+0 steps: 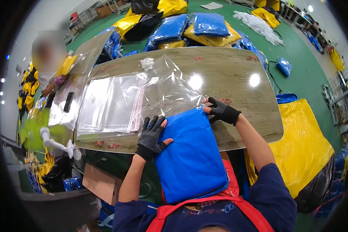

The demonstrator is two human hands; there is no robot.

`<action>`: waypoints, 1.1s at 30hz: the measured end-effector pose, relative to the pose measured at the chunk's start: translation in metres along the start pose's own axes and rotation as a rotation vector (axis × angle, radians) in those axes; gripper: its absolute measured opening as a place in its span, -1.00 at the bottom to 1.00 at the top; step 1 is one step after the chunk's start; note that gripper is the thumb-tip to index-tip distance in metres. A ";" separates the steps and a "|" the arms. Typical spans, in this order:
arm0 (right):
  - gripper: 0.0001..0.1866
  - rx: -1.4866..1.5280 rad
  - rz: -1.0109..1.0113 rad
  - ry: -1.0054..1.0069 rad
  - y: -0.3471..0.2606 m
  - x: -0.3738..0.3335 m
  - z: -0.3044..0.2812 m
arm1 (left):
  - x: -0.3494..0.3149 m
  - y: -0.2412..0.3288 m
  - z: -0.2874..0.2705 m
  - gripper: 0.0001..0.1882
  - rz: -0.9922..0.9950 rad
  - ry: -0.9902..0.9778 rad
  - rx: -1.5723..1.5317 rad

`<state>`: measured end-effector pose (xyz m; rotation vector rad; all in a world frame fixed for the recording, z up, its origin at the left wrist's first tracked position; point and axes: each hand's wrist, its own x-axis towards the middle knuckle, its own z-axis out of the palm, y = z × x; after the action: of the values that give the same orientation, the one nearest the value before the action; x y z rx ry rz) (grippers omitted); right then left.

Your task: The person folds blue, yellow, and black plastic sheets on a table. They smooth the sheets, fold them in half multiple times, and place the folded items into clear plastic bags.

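A folded blue plastic sheet (189, 154) lies partly on the table's near edge and hangs over towards my body. My left hand (154, 136), in a dark dotted glove with some bare fingertips, rests flat on its left side with fingers spread. At its far right corner my right hand (219, 110), gloved alike, has thumb and fingers closed on the corner and the mouth of a clear plastic bag (174, 87). The bag spreads flat beyond the blue sheet. Left of it sits a stack of clear bags (110, 104).
The wood-patterned table (243, 92) carries a small white crumpled scrap (147, 64). Blue and yellow packed bundles (210, 24) pile up behind it. A yellow sheet (301, 143) hangs at right. At left are a green-bladed fan (34, 131) and a co-worker's gloved hand (59, 80).
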<state>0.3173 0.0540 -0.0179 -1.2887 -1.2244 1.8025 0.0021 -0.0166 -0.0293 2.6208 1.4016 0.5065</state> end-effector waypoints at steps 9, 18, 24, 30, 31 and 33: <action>-0.60 -0.508 -0.495 0.539 0.052 -0.012 0.024 | 0.001 0.023 0.006 -0.35 -0.004 0.119 -0.098; -0.55 -0.343 -0.216 0.271 0.070 -0.059 -0.024 | -0.014 0.042 0.022 -0.49 -0.026 0.235 -0.126; -0.43 0.182 -0.193 -0.033 0.027 -0.031 0.041 | -0.019 0.047 0.015 -0.44 -0.413 0.671 -0.294; -0.15 0.190 0.016 -0.008 0.088 -0.134 0.053 | -0.063 0.041 0.023 -0.35 -0.891 0.012 -1.424; -0.19 0.188 0.013 0.061 0.105 -0.152 0.054 | -0.074 0.059 0.028 -0.35 -0.830 -0.014 -1.293; -0.27 0.098 0.032 0.145 0.131 -0.180 0.046 | -0.108 0.093 0.052 -0.29 -0.685 -0.024 -1.136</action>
<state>0.3420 -0.1671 -0.0647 -1.3642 -1.0306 1.7362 0.0380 -0.1556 -0.0785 1.1865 1.2984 0.8162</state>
